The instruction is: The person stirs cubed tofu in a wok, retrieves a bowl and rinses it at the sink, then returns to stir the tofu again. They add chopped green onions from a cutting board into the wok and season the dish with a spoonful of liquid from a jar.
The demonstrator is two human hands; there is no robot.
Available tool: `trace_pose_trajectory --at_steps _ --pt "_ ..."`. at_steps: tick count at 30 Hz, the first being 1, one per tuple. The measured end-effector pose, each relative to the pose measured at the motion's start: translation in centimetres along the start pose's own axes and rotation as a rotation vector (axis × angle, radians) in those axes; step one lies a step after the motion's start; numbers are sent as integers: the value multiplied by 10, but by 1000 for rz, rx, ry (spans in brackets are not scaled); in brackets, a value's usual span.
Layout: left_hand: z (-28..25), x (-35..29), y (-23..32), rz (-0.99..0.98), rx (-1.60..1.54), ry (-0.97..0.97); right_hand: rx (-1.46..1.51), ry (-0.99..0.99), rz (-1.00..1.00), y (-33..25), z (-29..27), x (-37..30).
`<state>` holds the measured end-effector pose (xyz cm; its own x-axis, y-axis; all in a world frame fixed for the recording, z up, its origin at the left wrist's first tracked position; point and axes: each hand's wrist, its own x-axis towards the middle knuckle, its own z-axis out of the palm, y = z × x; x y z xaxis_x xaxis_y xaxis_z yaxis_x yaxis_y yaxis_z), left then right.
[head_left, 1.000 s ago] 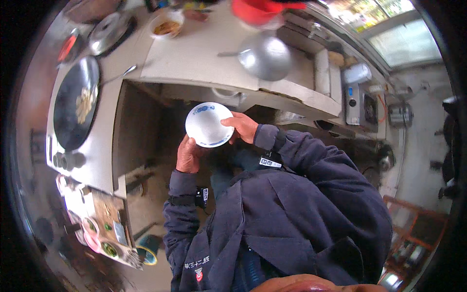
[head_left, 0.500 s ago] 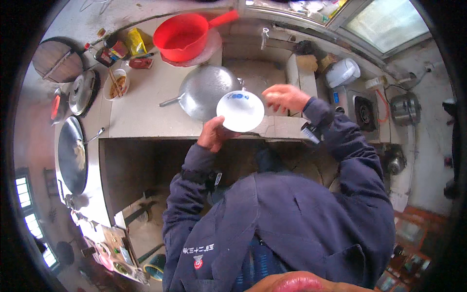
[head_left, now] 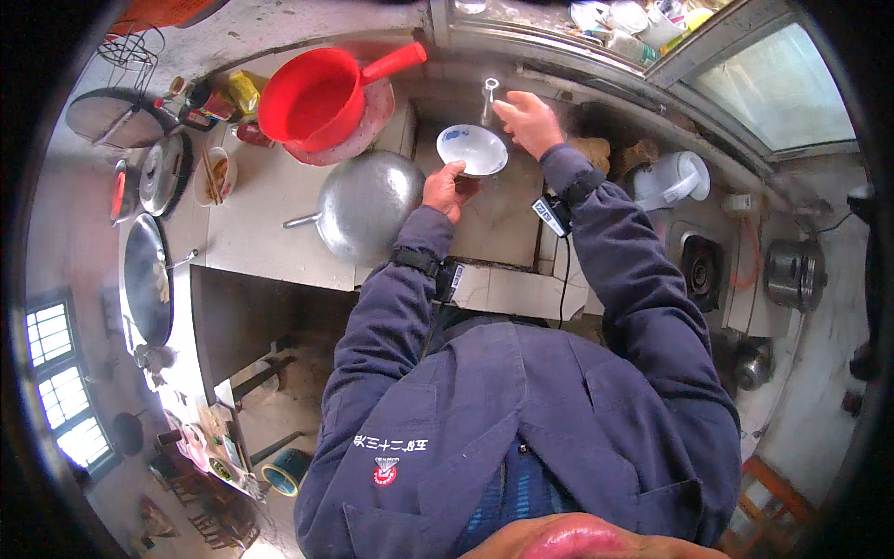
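A white bowl [head_left: 473, 154] with a blue pattern is gripped at its near left rim by my left hand [head_left: 449, 191], thumb over the edge. The bowl is tilted and hangs over the sink basin [head_left: 498, 228]. Beyond it, a metal tap [head_left: 489, 101] stands at the back of the sink. My right hand [head_left: 531, 123] reaches up beside the tap, its fingers stretched toward it with nothing held. Whether the fingertips touch the tap, I cannot tell. An upturned metal wok [head_left: 370, 207] lies on the counter left of the sink.
A red long-handled dipper [head_left: 312, 101] rests on a pink basin [head_left: 358, 126] at the back. Left of these are a bowl with chopsticks [head_left: 216, 177], bottles and a large wok [head_left: 147, 279]. Right stand a white plastic jug [head_left: 669, 180] and a gas burner [head_left: 700, 270].
My left hand has carried the bowl forward over the sink. My right hand has moved forward to the tap. The view has shifted with my head.
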<state>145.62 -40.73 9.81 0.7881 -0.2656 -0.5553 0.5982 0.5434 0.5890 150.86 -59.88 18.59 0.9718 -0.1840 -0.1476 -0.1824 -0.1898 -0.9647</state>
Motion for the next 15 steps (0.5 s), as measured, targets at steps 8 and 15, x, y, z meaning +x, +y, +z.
trace_pose_trajectory --at_steps 8,15 --pt "16 37 -10 -44 -7 -6 -565 -57 -311 -10 5 40" --pt "13 55 -12 -47 -43 19 -248 -109 -275 15 -10 41"
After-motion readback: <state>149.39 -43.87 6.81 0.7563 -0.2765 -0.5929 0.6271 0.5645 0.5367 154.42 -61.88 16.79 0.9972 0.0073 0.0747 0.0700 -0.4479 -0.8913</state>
